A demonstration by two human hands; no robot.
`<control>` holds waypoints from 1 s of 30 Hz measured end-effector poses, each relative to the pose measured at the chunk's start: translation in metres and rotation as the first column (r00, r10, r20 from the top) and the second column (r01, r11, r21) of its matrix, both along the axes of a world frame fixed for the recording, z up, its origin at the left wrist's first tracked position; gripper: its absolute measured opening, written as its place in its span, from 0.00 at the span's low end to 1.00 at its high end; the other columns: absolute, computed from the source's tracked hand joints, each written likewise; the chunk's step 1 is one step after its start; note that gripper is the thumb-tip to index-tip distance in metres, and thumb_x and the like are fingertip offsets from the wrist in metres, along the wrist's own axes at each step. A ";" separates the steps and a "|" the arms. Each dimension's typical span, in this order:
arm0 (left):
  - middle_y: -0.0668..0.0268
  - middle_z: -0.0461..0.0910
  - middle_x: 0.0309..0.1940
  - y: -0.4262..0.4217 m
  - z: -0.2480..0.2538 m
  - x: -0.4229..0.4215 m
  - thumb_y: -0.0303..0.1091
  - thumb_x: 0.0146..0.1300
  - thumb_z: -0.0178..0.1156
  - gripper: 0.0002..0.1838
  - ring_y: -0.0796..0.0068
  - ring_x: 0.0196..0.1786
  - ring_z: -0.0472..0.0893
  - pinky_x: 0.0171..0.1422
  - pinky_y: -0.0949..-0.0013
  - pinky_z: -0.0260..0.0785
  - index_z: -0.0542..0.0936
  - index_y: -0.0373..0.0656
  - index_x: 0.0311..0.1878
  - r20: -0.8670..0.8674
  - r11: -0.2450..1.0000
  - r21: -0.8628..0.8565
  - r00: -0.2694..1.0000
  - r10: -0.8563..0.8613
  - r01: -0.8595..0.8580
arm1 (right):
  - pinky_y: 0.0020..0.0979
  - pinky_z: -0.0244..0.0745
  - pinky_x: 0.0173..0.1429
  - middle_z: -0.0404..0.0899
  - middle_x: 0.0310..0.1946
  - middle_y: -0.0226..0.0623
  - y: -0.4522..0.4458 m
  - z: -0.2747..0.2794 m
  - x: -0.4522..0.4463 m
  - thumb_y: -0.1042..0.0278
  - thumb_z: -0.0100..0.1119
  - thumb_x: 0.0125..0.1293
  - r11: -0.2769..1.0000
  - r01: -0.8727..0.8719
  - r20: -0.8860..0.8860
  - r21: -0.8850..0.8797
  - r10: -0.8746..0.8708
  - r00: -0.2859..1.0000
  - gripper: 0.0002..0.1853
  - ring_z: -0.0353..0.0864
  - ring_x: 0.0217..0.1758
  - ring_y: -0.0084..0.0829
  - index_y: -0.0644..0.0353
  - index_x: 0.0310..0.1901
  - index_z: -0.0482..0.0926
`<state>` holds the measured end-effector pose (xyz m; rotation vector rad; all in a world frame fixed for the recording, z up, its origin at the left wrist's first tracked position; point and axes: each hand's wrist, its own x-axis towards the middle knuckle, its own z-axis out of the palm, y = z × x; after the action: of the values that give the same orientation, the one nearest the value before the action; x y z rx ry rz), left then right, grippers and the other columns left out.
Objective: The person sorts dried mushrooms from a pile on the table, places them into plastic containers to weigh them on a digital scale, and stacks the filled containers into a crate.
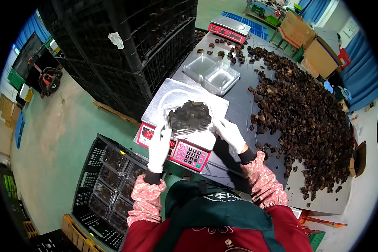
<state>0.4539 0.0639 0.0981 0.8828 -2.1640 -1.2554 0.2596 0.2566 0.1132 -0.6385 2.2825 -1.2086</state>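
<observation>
A clear plastic box (172,133) filled with dark, wrinkled mushroom-like pieces (191,116) rests on the metal pan of a red-and-white digital scale (157,105). My left hand (158,147), in a white glove, grips the box's near left corner and covers part of the scale's display. At the right side, my gloved right hand (231,133) has its fingers closed on the box's edge. Red digits glow on the scale's front panel beside a keypad (189,154). The undersides of both hands' fingers are partly hidden.
Clear plastic trays (222,80) stand behind the scale. A large heap of dark pieces (311,126) covers the table's right side. A second scale (229,29) is at the far end. Stacked black crates (101,54) rise on the left; a black crate (86,178) of filled boxes sits below.
</observation>
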 end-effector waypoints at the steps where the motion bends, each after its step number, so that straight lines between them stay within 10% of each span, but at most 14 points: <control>1: 0.63 0.82 0.42 0.005 0.003 -0.001 0.40 0.76 0.51 0.23 0.76 0.39 0.79 0.46 0.75 0.71 0.70 0.41 0.69 0.106 0.999 -0.031 0.994 -0.026 0.029 | 0.29 0.76 0.39 0.79 0.27 0.36 0.004 -0.001 -0.003 0.51 0.58 0.71 1.000 0.001 0.003 -0.006 -0.001 1.000 0.17 0.80 0.30 0.31 0.59 0.41 0.82; 3: 0.63 0.82 0.37 0.004 -0.012 -0.004 0.41 0.77 0.49 0.25 0.78 0.32 0.78 0.39 0.76 0.71 0.67 0.41 0.72 0.082 0.999 -0.006 0.996 -0.040 0.041 | 0.24 0.69 0.25 0.79 0.22 0.32 0.011 0.002 -0.011 0.48 0.52 0.74 0.984 -0.143 0.366 -0.109 0.174 0.914 0.21 0.74 0.20 0.22 0.59 0.39 0.83; 6: 0.68 0.78 0.27 0.010 -0.014 -0.007 0.38 0.77 0.46 0.25 0.84 0.19 0.73 0.23 0.80 0.67 0.62 0.39 0.73 -0.293 0.756 0.629 0.956 0.014 0.182 | 0.18 0.62 0.19 0.83 0.28 0.33 0.017 0.002 -0.008 0.53 0.53 0.74 0.950 -0.131 0.546 -0.283 0.272 0.792 0.18 0.71 0.18 0.15 0.62 0.41 0.82; 19: 0.66 0.78 0.28 0.025 -0.015 0.000 0.38 0.77 0.47 0.27 0.82 0.22 0.75 0.24 0.79 0.70 0.59 0.39 0.74 -0.344 0.738 0.674 0.901 0.265 0.040 | 0.19 0.61 0.18 0.80 0.29 0.31 0.031 0.001 0.037 0.63 0.54 0.72 0.846 0.009 0.512 -0.533 0.314 0.799 0.12 0.71 0.19 0.15 0.65 0.42 0.79; 22: 0.65 0.79 0.31 0.027 -0.001 0.047 0.53 0.77 0.46 0.26 0.79 0.26 0.78 0.28 0.76 0.71 0.71 0.45 0.65 -0.245 0.775 0.616 0.899 0.362 -0.144 | 0.18 0.65 0.21 0.80 0.30 0.31 0.068 0.028 0.035 0.61 0.52 0.74 0.904 0.031 0.543 -0.426 0.228 0.808 0.14 0.73 0.19 0.16 0.65 0.44 0.79; 30: 0.67 0.80 0.29 0.075 -0.040 0.184 0.41 0.74 0.51 0.15 0.81 0.23 0.75 0.28 0.78 0.67 0.80 0.42 0.51 -0.146 0.620 0.678 0.754 0.640 -0.395 | 0.19 0.65 0.28 0.79 0.29 0.27 0.157 -0.025 -0.046 0.54 0.50 0.75 0.893 0.268 0.432 -0.361 -0.094 0.897 0.17 0.72 0.25 0.17 0.62 0.45 0.80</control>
<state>0.6378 0.1389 0.0585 1.2863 -1.0326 -1.6453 0.2140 0.4131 0.0879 -0.2683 1.7786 -1.7608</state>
